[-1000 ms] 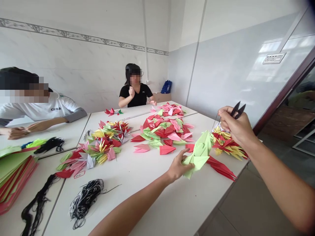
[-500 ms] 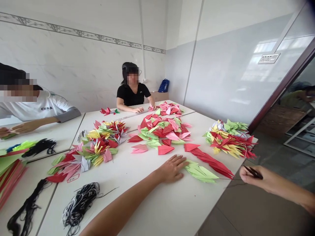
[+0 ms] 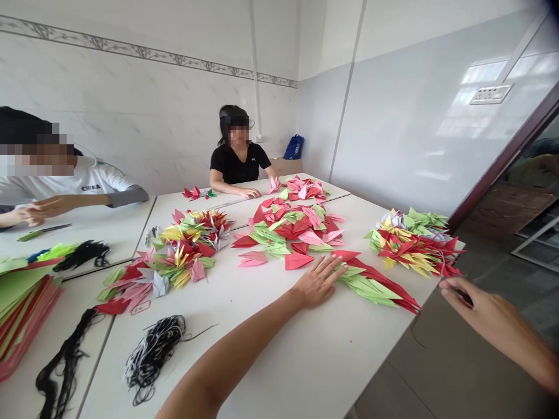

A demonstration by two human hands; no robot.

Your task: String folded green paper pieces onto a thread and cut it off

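My left hand (image 3: 318, 282) lies flat on the white table (image 3: 279, 361), fingers spread. Its fingertips touch the near end of a row of folded light-green papers (image 3: 371, 286). Those press against a row of folded red papers (image 3: 399, 286); both taper towards the table's right edge. Past that edge, my right hand (image 3: 480, 308) is closed around a dark, slim tool (image 3: 463, 298), mostly hidden by the fingers. These fingertips are at a thin grey cord (image 3: 442, 259) beside the right-hand pile of red, yellow, green and white folded papers (image 3: 406, 241).
More folded-paper piles lie at the middle (image 3: 297, 227) and left (image 3: 187, 238). A black-and-white cord bundle (image 3: 155, 355), black threads (image 3: 65, 361) and stacked paper sheets (image 3: 28, 314) are nearer. Two people (image 3: 240, 157) sit across the table.
My left hand has moved forward, and the green row now lies against the red one. My right hand has moved up towards the right-hand pile. The view has shifted slightly.
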